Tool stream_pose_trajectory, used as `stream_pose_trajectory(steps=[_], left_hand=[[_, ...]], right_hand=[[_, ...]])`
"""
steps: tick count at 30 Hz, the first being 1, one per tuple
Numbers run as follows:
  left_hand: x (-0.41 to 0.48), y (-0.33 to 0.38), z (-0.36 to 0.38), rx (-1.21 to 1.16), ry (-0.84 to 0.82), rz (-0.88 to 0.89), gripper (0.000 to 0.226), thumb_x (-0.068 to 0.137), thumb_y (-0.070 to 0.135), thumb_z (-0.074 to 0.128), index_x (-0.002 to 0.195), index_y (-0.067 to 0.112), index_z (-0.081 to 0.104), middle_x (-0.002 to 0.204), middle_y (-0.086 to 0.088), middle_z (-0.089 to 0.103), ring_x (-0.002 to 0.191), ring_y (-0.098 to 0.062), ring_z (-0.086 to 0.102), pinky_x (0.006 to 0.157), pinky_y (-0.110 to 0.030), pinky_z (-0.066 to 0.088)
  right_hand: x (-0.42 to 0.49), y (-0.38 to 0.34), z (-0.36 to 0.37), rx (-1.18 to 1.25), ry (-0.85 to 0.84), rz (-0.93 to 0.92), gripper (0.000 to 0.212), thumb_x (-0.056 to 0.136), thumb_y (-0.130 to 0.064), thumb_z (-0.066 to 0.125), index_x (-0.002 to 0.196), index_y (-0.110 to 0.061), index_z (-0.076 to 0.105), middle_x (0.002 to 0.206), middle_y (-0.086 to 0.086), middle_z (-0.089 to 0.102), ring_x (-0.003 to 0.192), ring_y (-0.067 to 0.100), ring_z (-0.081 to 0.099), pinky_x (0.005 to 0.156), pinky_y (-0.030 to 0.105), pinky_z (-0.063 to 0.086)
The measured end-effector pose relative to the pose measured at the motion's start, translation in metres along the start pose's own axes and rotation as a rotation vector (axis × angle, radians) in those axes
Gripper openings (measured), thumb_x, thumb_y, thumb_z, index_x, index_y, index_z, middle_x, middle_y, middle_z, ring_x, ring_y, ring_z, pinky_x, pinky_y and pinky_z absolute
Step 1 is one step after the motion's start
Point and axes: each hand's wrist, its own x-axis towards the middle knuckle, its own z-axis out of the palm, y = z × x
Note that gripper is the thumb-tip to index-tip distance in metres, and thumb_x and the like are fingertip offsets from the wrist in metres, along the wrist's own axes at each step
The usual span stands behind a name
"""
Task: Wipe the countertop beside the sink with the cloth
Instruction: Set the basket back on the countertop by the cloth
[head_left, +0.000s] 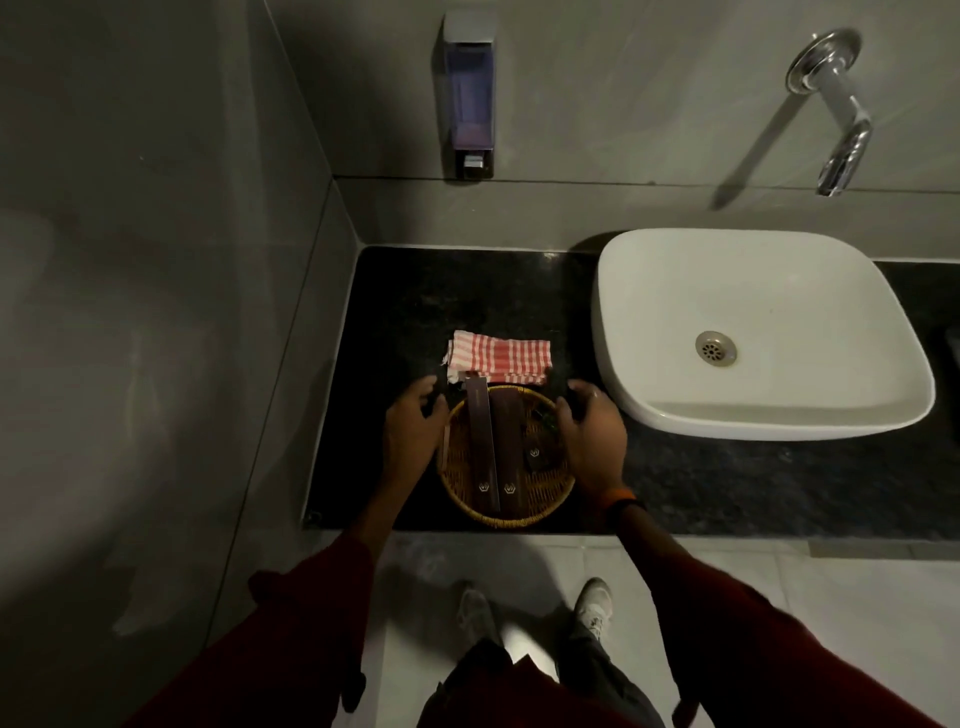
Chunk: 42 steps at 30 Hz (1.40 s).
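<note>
A folded red-and-white checked cloth (500, 357) lies on the black stone countertop (415, 301), left of the white sink (753, 332). Just in front of the cloth stands a round wicker basket (506, 512) holding dark brown flat packets (480, 441). One packet's far end overlaps the cloth's near edge. My left hand (410, 431) curls over the basket's left rim. On the right rim sits my right hand (592, 431), its fingers bent over the edge. Neither hand touches the cloth.
A soap dispenser (469, 98) hangs on the grey back wall and a chrome tap (836, 114) juts out above the sink. A grey side wall bounds the counter on the left. The counter continues to the right in front of the sink (779, 483).
</note>
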Motion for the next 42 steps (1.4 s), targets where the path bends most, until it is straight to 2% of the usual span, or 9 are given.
stream_pose_trajectory(steps=[4, 9, 12, 18, 23, 27, 32, 36, 42], left_hand=[[0.045, 0.027, 0.008, -0.047, -0.016, -0.026, 0.039, 0.097, 0.009, 0.057, 0.136, 0.007, 0.055, 0.134, -0.016, 0.062, 0.121, -0.029, 0.062, 0.101, -0.036, 0.050], [0.098, 0.037, 0.033, 0.006, -0.084, -0.080, 0.049, 0.092, 0.009, 0.065, 0.139, 0.007, 0.051, 0.139, -0.017, 0.058, 0.127, -0.031, 0.057, 0.097, -0.036, 0.050], [0.118, 0.035, 0.041, 0.070, -0.123, -0.105, 0.053, 0.083, 0.006, 0.074, 0.133, 0.006, 0.056, 0.131, -0.018, 0.064, 0.120, -0.032, 0.062, 0.097, -0.039, 0.054], [0.118, 0.056, 0.036, -0.051, -0.137, -0.071, 0.053, 0.076, 0.001, 0.070, 0.127, 0.015, 0.064, 0.116, -0.016, 0.070, 0.105, -0.032, 0.069, 0.086, -0.042, 0.060], [0.097, 0.109, 0.027, -0.213, -0.138, 0.046, 0.051, 0.077, 0.001, 0.066, 0.125, 0.019, 0.064, 0.109, -0.010, 0.070, 0.099, -0.023, 0.069, 0.084, -0.045, 0.062], [0.067, 0.154, 0.049, -0.233, -0.185, 0.122, 0.051, 0.077, 0.006, 0.068, 0.126, 0.020, 0.063, 0.113, -0.010, 0.070, 0.106, -0.023, 0.068, 0.079, -0.044, 0.063], [0.005, 0.208, 0.138, -0.290, -0.240, 0.177, 0.058, 0.079, 0.001, 0.070, 0.130, 0.027, 0.058, 0.113, -0.007, 0.065, 0.095, -0.019, 0.067, 0.072, -0.030, 0.061], [-0.051, 0.261, 0.248, -0.287, -0.261, 0.257, 0.056, 0.082, 0.003, 0.070, 0.132, 0.029, 0.059, 0.111, 0.003, 0.065, 0.089, -0.005, 0.066, 0.071, -0.011, 0.058], [-0.118, 0.348, 0.419, -0.280, -0.400, 0.225, 0.050, 0.086, 0.007, 0.069, 0.134, 0.022, 0.059, 0.126, 0.001, 0.068, 0.110, -0.013, 0.068, 0.085, -0.025, 0.060]], right_hand=[[0.054, -0.020, 0.016, 0.046, -0.127, 0.025, 0.032, 0.096, -0.020, 0.061, 0.124, -0.004, 0.063, 0.122, 0.020, 0.069, 0.115, 0.036, 0.065, 0.099, 0.050, 0.053], [0.106, -0.020, 0.048, -0.061, -0.270, 0.251, 0.055, 0.097, -0.033, 0.060, 0.139, 0.001, 0.049, 0.137, 0.027, 0.058, 0.126, 0.042, 0.057, 0.102, 0.045, 0.047], [0.115, -0.019, 0.065, -0.030, -0.310, 0.295, 0.049, 0.096, -0.028, 0.062, 0.134, 0.002, 0.056, 0.136, 0.025, 0.061, 0.126, 0.040, 0.057, 0.106, 0.045, 0.047], [0.111, -0.037, 0.057, 0.146, -0.164, 0.272, 0.024, 0.098, -0.025, 0.058, 0.097, -0.004, 0.069, 0.112, 0.026, 0.071, 0.109, 0.041, 0.065, 0.092, 0.046, 0.051], [0.101, -0.049, -0.004, 0.388, -0.067, 0.236, 0.034, 0.096, -0.030, 0.060, 0.122, -0.009, 0.062, 0.119, 0.010, 0.070, 0.108, 0.025, 0.065, 0.090, 0.034, 0.049], [0.098, -0.017, -0.068, 0.520, -0.015, 0.222, 0.036, 0.095, -0.034, 0.065, 0.122, -0.011, 0.065, 0.114, 0.008, 0.074, 0.102, 0.023, 0.072, 0.086, 0.041, 0.061], [0.117, 0.069, -0.165, 0.684, 0.061, 0.272, 0.028, 0.091, -0.027, 0.072, 0.111, -0.007, 0.071, 0.096, 0.011, 0.077, 0.083, 0.019, 0.072, 0.069, 0.036, 0.062], [0.146, 0.160, -0.247, 0.663, 0.112, 0.292, 0.021, 0.096, -0.030, 0.066, 0.106, -0.013, 0.073, 0.090, 0.006, 0.077, 0.079, 0.017, 0.071, 0.071, 0.036, 0.061], [0.183, 0.295, -0.373, 0.527, 0.248, 0.381, 0.023, 0.100, -0.026, 0.058, 0.102, -0.007, 0.072, 0.095, 0.009, 0.074, 0.084, 0.019, 0.067, 0.078, 0.036, 0.053]])
